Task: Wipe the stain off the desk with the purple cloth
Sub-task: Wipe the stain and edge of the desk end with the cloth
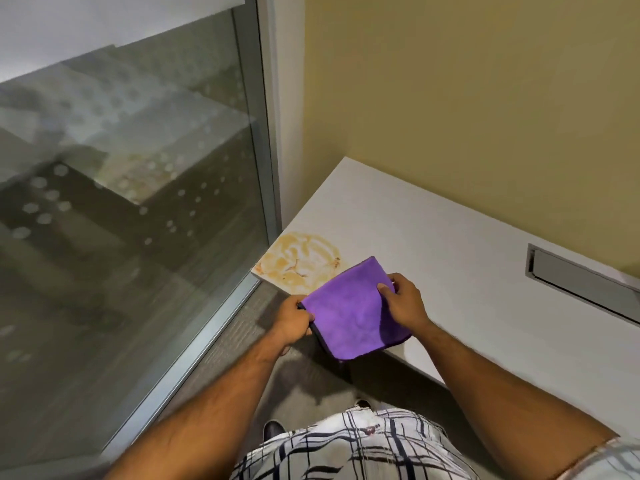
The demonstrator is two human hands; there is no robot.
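both hands hold the purple cloth (349,317) folded flat over the front edge of the white desk (450,244): the left hand (294,320) pinches its near-left edge, the right hand (403,303) grips its right side, thumb on top. the orange-yellow stain (301,259) lies on the desk's left corner, just beyond the cloth, beside the glass wall (138,168).

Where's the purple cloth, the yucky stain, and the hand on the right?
Cloth (349,317): head view, middle of the flat purple face.
Stain (304,258): head view, centre of the orange smear at the desk corner.
Right hand (405,303): head view, back of the hand.
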